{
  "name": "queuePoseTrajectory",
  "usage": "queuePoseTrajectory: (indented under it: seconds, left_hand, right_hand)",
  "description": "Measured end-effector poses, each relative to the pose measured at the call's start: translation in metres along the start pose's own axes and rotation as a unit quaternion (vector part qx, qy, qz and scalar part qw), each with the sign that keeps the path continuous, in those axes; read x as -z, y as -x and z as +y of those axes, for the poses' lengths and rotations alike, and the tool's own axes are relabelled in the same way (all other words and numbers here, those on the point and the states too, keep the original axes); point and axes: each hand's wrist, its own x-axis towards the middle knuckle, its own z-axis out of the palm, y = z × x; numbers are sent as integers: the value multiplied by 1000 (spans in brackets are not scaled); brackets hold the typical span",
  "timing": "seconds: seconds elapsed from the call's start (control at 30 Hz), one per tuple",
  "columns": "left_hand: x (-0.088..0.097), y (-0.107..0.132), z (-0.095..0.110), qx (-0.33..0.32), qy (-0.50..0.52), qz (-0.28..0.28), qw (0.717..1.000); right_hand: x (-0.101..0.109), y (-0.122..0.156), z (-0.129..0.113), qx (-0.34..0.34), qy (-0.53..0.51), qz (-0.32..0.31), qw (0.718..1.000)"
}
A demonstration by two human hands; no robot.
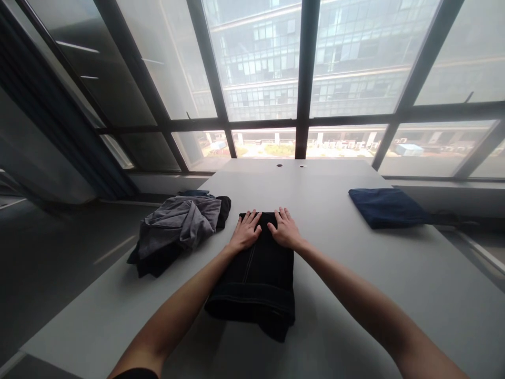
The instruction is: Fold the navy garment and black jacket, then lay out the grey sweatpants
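A folded black denim garment lies on the grey table straight in front of me. My left hand rests flat on its far end, fingers stretched out. Beside it, almost touching, my right hand lies flat on the same far end, fingers spread. Neither hand grips the cloth; both press on top of it.
A crumpled heap of grey and dark clothes sits at the table's left edge. A folded dark blue garment lies at the far right. Large windows stand behind the table. The floor drops away on the left.
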Motion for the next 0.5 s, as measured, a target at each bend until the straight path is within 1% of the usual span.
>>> queuePoseTrajectory:
  seconds: [0.07, 0.13, 0.2, 0.23, 0.27, 0.3, 0.37, 0.43, 0.5]
  left_hand:
    - [2, -1, -1, 5, 14, -25, 1000]
    - [11, 9, 0, -2, 9, -28, 1000]
    - [23, 30, 3, -36, -6, -20, 999]
    - [27, 45, 5, -64, -11, -17, 998]
    - [29, 60, 6, -102, -9, -30, 994]
    - [30, 75, 7, -130, -4, -48, 990]
    - [25, 100, 8, -151, 4, -73, 986]
    - [17, 115, 9, -142, 5, -72, 987]
    - [14, 120, 9, -132, 7, -62, 989]
  right_hand:
    - [1, 0, 2, 0, -15, -6, 1000]
    - [5, 9, 0, 0, -31, 9, 999]
    - [9, 31, -5, 23, -43, 36, 998]
    - [9, 46, -8, 49, -46, 47, 997]
    - [9, 62, -11, 84, -49, 47, 994]
    - [7, 79, -14, 125, -52, 33, 990]
    - [1, 106, -19, 192, -58, -2, 980]
    - [-5, 122, -20, 214, -62, -13, 975]
    - [-8, 127, -19, 205, -69, -6, 976]
